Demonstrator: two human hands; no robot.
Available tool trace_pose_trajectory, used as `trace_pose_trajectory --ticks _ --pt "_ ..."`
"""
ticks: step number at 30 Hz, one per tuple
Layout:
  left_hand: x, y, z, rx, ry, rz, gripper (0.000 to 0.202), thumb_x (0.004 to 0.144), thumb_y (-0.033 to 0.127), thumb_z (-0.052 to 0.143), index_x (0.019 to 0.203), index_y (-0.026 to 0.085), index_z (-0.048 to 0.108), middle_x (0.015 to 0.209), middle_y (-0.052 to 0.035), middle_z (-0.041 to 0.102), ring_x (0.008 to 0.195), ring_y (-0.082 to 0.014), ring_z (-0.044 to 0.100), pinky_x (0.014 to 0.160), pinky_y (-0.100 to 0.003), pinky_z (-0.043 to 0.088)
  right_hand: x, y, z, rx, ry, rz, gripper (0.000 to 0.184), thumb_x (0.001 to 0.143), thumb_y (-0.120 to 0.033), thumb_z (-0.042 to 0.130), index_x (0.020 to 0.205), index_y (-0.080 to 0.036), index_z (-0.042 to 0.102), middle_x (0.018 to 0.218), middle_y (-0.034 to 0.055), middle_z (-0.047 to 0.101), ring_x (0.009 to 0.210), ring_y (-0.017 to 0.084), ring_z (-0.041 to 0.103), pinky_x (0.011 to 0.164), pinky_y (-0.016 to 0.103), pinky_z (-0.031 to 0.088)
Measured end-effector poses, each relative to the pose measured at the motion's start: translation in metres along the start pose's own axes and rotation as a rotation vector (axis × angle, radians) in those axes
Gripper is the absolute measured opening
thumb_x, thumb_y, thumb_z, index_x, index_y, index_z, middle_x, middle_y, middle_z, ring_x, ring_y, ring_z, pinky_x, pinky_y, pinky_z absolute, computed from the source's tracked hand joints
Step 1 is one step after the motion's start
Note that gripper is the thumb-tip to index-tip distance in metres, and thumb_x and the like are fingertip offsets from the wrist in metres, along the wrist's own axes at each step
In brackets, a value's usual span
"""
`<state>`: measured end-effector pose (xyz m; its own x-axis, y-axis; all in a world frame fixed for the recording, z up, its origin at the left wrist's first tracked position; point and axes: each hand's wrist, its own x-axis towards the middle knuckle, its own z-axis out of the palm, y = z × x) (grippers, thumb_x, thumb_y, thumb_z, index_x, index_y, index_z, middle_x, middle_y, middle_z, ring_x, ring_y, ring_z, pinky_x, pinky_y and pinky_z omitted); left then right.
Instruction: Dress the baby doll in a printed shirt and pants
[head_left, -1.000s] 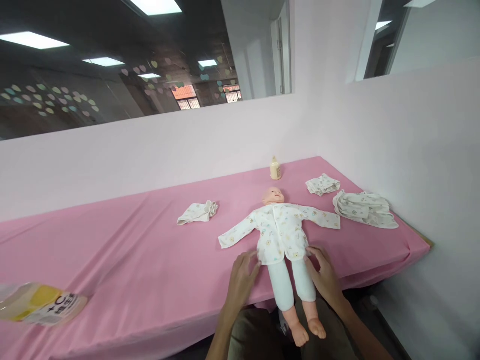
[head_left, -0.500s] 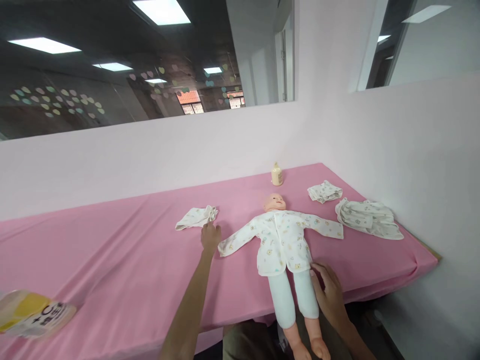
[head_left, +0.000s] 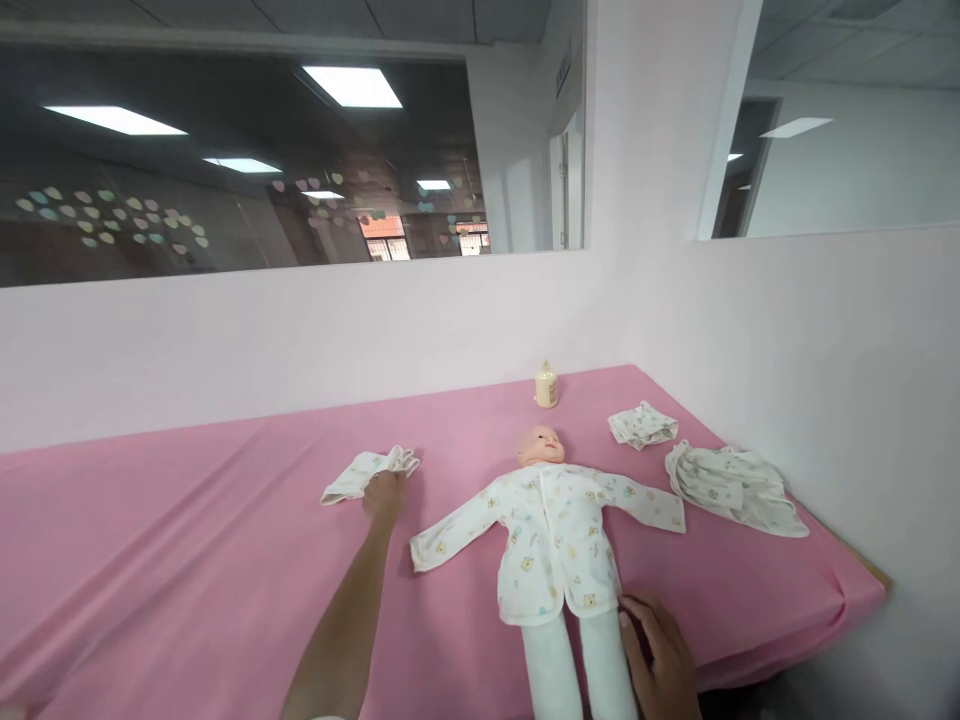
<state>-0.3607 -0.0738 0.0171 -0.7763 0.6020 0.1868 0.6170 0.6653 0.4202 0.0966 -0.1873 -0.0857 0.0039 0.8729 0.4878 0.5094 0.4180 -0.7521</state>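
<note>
A baby doll (head_left: 541,446) lies face up on the pink-covered table. It wears a white printed jacket (head_left: 553,545) with both sleeves spread wide, and white leggings (head_left: 553,670). My left hand (head_left: 385,493) is closed at the near right edge of a folded white baby garment (head_left: 358,474), left of the doll; the fingertips are partly hidden. Beside the doll's leg on the right, my right hand (head_left: 660,655) rests with its fingers and thumb apart and the index fingertip close to the jacket hem. Nothing shows in it.
A cream pump bottle (head_left: 547,385) stands behind the doll's head. To the right lie a folded printed cloth (head_left: 643,426) and a larger bunched white garment (head_left: 735,488). White walls (head_left: 300,345) border the pink table (head_left: 225,520) at the back and right.
My left hand has moved left, from beside the folded garment onto its edge. My right hand has stayed beside the doll's leg. The view has tilted up, so the yellow-and-white packet at left is nearly out of sight.
</note>
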Motion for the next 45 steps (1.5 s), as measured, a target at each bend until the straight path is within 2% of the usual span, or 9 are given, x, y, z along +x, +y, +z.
trace_pose_trajectory --ticks 4,8,14,19,24,27,33,41,45 --pt "-0.014 -0.005 -0.028 -0.068 0.1 0.018 0.032 0.088 0.031 0.033 0.077 0.015 0.058 0.09 -0.0172 0.065 0.093 -0.0301 0.059 0.076 -0.036 0.045 0.002 -0.005 -0.006 0.067 -0.013 0.099 0.021 0.086 -0.045 0.05 0.1 -0.039 0.065 0.105 0.0082 0.07 0.101 0.037 0.067 0.084 0.053 0.059" --pt "-0.063 0.006 -0.074 -0.376 0.233 0.181 0.026 0.086 0.037 0.04 0.067 0.02 0.047 0.08 -0.0059 0.058 0.085 -0.021 0.054 0.076 -0.03 0.043 0.018 -0.043 -0.017 0.105 -0.004 0.046 0.026 0.089 -0.042 0.049 0.109 -0.034 0.062 0.113 0.0083 0.066 0.108 0.033 0.064 0.089 0.049 0.057" --pt "-0.18 0.055 -0.121 -0.813 -0.201 0.3 0.036 0.083 0.052 0.052 0.067 0.02 0.047 0.062 0.0045 0.042 0.057 -0.011 0.04 0.054 -0.022 0.035 0.052 -0.141 -0.015 0.215 -0.198 -0.175 0.044 0.085 -0.038 0.061 0.127 -0.026 0.056 0.126 0.0095 0.06 0.119 0.029 0.057 0.098 0.045 0.051" --pt "-0.244 0.069 -0.128 -0.972 -0.62 0.385 0.041 0.082 0.06 0.056 0.086 0.019 0.056 0.071 0.0015 0.053 0.06 -0.0113 0.048 0.056 -0.023 0.042 0.071 -0.185 -0.008 0.416 -0.319 -0.046 0.037 0.086 -0.035 0.056 0.12 -0.022 0.058 0.109 0.0071 0.066 0.099 0.023 0.062 0.087 0.037 0.052" --pt "-0.251 0.058 -0.144 -1.001 -0.555 0.598 0.066 0.079 0.049 0.067 0.137 0.029 0.043 0.13 -0.0102 0.052 0.114 -0.0244 0.055 0.088 -0.034 0.05 0.079 -0.183 -0.039 0.677 -0.511 0.14 0.022 0.086 -0.037 0.055 0.098 -0.02 0.062 0.064 -0.0044 0.051 0.056 0.011 0.046 0.054 0.023 0.041" --pt "-0.247 0.058 -0.157 -0.916 -0.583 0.774 0.069 0.075 0.043 0.072 0.138 0.031 0.047 0.144 -0.0104 0.043 0.132 -0.03 0.041 0.102 -0.039 0.043 0.083 -0.182 -0.062 0.723 -0.632 0.104 0.023 0.084 -0.038 0.06 0.098 -0.021 0.063 0.061 -0.0061 0.043 0.051 0.008 0.035 0.048 0.021 0.032" --pt "-0.256 0.067 -0.166 -0.788 -0.893 0.779 0.03 0.076 0.044 0.07 0.096 0.022 0.063 0.087 -0.0039 0.059 0.089 -0.0207 0.059 0.073 -0.029 0.049 0.094 -0.191 -0.099 0.52 -0.576 -0.09 0.024 0.085 -0.043 0.06 0.097 -0.023 0.066 0.082 0.002 0.06 0.066 0.013 0.05 0.055 0.023 0.042" --pt "-0.254 0.06 -0.165 -0.811 -0.826 0.602 0.031 0.078 0.048 0.068 0.078 0.02 0.054 0.068 0.0024 0.048 0.061 -0.0106 0.043 0.055 -0.021 0.032 0.111 -0.175 -0.135 0.241 -0.33 -0.152 0.021 0.09 -0.042 0.054 0.088 -0.024 0.065 0.075 0.0013 0.06 0.057 0.013 0.044 0.048 0.024 0.04" --pt "-0.257 0.066 -0.168 -0.813 -0.782 0.621 0.033 0.077 0.051 0.067 0.083 0.019 0.057 0.063 0.0043 0.043 0.056 -0.0091 0.035 0.053 -0.022 0.03 0.103 -0.172 -0.134 0.056 -0.344 -0.294 0.018 0.088 -0.039 0.055 0.092 -0.026 0.066 0.104 0.0061 0.063 0.092 0.021 0.059 0.075 0.033 0.052"
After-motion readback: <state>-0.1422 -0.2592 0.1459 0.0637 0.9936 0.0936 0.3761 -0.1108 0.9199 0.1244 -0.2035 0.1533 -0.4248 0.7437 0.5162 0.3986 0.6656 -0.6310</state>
